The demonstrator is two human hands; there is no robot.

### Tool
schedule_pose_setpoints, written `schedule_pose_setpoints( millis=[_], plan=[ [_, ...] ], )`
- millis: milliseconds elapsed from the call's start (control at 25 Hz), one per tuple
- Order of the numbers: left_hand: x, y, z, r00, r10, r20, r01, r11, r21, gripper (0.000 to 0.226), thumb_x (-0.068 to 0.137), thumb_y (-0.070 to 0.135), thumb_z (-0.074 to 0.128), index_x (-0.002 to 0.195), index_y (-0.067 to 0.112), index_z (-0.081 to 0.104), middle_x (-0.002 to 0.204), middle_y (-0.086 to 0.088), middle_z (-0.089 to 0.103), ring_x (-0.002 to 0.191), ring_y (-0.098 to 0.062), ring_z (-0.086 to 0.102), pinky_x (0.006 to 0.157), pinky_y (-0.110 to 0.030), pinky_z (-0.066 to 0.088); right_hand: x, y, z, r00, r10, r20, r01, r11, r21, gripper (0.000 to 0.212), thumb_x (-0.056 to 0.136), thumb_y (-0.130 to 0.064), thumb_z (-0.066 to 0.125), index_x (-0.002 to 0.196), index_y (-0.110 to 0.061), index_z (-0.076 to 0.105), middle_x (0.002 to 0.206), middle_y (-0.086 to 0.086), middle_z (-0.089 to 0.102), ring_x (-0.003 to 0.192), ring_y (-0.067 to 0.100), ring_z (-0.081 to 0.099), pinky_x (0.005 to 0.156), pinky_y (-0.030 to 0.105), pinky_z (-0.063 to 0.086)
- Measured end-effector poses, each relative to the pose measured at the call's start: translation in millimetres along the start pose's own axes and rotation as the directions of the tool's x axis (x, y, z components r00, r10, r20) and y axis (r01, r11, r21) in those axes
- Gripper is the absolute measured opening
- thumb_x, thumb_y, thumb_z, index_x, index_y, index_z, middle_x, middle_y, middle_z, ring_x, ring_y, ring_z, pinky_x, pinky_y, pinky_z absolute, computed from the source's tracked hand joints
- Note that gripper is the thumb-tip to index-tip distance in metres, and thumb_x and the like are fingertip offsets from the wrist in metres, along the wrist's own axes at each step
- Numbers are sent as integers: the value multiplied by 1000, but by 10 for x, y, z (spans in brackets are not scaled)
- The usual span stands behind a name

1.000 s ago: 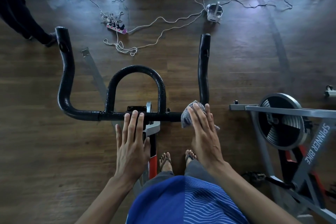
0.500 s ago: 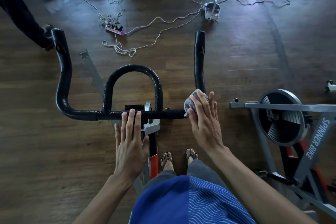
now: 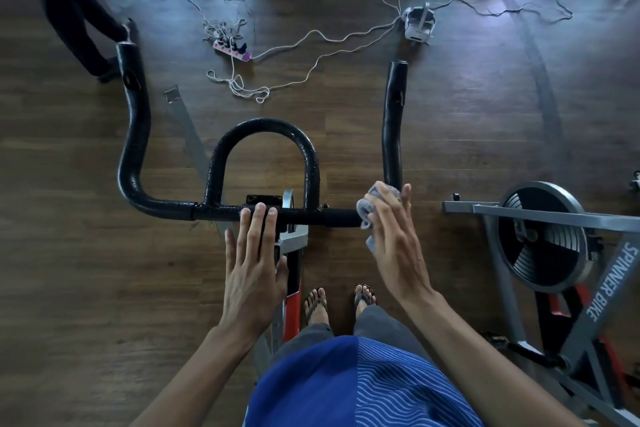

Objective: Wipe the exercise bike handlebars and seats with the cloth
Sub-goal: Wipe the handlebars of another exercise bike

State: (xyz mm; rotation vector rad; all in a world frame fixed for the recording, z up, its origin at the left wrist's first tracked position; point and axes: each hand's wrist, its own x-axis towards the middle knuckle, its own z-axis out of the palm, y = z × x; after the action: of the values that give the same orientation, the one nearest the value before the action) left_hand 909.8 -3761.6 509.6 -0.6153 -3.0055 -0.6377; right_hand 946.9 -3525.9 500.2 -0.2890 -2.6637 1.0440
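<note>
A small crumpled grey cloth (image 3: 378,199) lay pressed against the black, rough-coated metal handlebars (image 3: 214,212) of an exercise bike, at the bend where the crossbar met the right-hand prong. Our right hand (image 3: 398,248) covered most of the cloth. Its grip was flat, with the fingers (image 3: 393,215) straight and close together on top of the fabric, and we could not see the thumb. Our left hand (image 3: 254,270) lay flat too, its grip relaxed and slightly spread, holding nothing. Its fingertips (image 3: 259,213) rested on the middle of the crossbar, just below the arched centre loop. The two outer prongs pointed away from us.

Under the crossbar stood the bike's red and grey frame (image 3: 293,274), and beside it were our feet in sandals (image 3: 316,302). To our right stood a second grey exercise bike (image 3: 543,236) with a dark flywheel and the words SPINNER BIKE on its frame.

The dark wooden plank floor (image 3: 69,270) spread all round. Farther ahead on it lay a white power strip with pink switches (image 3: 231,50), tangled white cables (image 3: 311,38) and a small white device (image 3: 419,24). At the upper left were another person's legs in dark trousers (image 3: 65,10), near the tip of the left prong.
</note>
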Motion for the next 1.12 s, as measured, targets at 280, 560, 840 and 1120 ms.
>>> schedule_pose_setpoints(
  millis=[280,560,840,1120],
  plan=[
    [19,-152,-39,992,-113,-61,111,993,-43,80,93,32,58,159,12,16,167,-7,11,156,-21,-1,124,-57,11,417,-617,-64,908,-385,162,387,922,20,40,105,-24,44,140,-9,53,155,6,41,154,10,6,123,47,21],
    [-50,-192,-36,987,-151,-55,150,989,-13,79,99,42,55,160,12,13,168,-4,6,156,-20,-2,124,-54,8,514,-504,300,705,-611,360,703,671,-237,46,102,-26,58,145,-11,52,153,6,47,151,27,27,123,45,26],
    [-44,-135,-33,980,-197,-22,195,979,-54,78,101,43,50,161,15,7,168,1,-1,155,-17,-8,125,-46,5,566,-310,270,602,-663,445,786,589,-187,58,103,-11,55,155,-10,30,162,7,29,152,23,23,123,40,27],
    [-36,0,10,952,-292,-93,285,954,-90,78,100,32,57,160,15,11,169,1,3,155,-14,-5,125,-44,8,682,-351,199,561,-655,506,785,615,-75,59,100,-16,63,153,-7,38,160,10,35,151,22,26,122,39,29]
  ],
)
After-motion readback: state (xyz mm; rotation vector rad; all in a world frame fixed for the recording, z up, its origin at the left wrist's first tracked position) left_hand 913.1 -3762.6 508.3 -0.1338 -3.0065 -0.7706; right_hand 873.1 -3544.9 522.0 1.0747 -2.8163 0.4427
